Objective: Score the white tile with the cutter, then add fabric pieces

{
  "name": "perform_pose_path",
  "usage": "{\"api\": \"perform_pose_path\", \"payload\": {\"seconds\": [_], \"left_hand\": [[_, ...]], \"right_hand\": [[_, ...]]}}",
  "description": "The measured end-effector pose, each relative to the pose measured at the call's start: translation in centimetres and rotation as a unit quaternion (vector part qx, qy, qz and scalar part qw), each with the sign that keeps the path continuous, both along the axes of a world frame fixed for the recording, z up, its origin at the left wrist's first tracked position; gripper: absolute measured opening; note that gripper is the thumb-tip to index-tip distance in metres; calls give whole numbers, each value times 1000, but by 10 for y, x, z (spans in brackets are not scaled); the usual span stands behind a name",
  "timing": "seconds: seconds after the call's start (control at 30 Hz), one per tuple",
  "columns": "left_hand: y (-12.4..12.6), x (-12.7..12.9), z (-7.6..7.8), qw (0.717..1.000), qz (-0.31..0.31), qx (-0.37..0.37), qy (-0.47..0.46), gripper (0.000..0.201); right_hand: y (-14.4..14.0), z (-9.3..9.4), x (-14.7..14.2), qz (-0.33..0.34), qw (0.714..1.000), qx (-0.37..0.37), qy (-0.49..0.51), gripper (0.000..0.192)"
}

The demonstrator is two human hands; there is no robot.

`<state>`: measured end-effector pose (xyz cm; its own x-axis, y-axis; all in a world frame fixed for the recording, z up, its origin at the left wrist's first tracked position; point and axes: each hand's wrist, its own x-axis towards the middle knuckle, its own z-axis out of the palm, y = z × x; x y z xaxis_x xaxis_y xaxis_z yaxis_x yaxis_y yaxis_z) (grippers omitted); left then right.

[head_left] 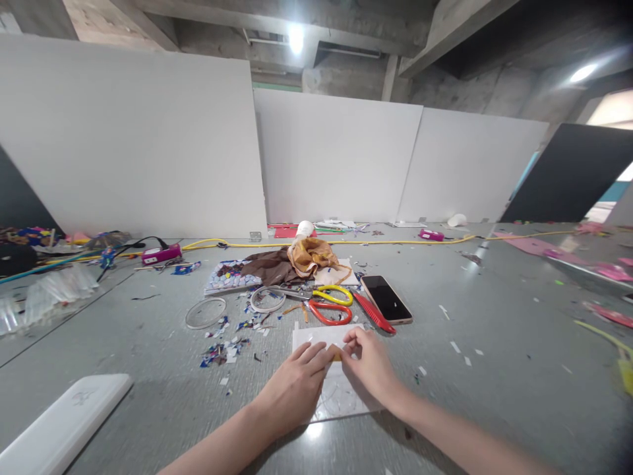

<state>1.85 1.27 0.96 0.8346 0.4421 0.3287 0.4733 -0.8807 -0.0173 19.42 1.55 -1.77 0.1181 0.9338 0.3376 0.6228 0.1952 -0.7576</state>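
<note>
A small mustard-brown piece of fabric or paper (336, 357) lies over a white sheet in a clear plastic cover (341, 396) with faint round outlines. My left hand (297, 382) rests on the sheet with its fingers stretched out, the fingertips touching the piece's left side. From the right, my right hand (370, 369) pinches the edge of the same piece between thumb and finger. Just beyond the sheet are scissors (332, 313) with red and yellow handles and a red utility knife (374, 313). The knife lies beside a dark-screened phone (386, 299).
Brown and mustard cloth (311, 257) lies in a heap behind the scissors. Two clear rings (206, 313) and colourful scraps (222, 351) are to the left. A white slab-like object (64, 422) stands near left. A yellow cable (395, 242) crosses before white panels (341, 158).
</note>
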Motion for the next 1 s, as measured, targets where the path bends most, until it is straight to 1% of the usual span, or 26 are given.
{"api": "perform_pose_path", "payload": {"seconds": [0.13, 0.3, 0.5, 0.67, 0.8, 0.9, 1.0], "left_hand": [[0, 0, -1, 1000, -4, 10, 3, 27], [1, 0, -6, 1000, 2, 22, 12, 29], [2, -1, -9, 1000, -2, 28, 4, 33], [1, 0, -9, 1000, 11, 9, -3, 29], [-1, 0, -7, 998, 52, -37, -30, 23], [-3, 0, -6, 994, 83, -66, -30, 20], [-4, 0, -5, 993, 87, -81, -23, 20]], "right_hand": [[0, 1, -1, -3, 1000, -2, -3, 13], [-2, 5, -2, -11, 1000, 5, -4, 9], [-2, 5, -2, -1, 1000, -2, -26, 7], [1, 2, 0, 9, 999, 0, -49, 11], [0, 7, 2, 18, 999, 8, -40, 11], [-3, 14, 5, 60, 996, 44, -53, 17], [-6, 19, 8, 138, 981, 83, -106, 25]]}}
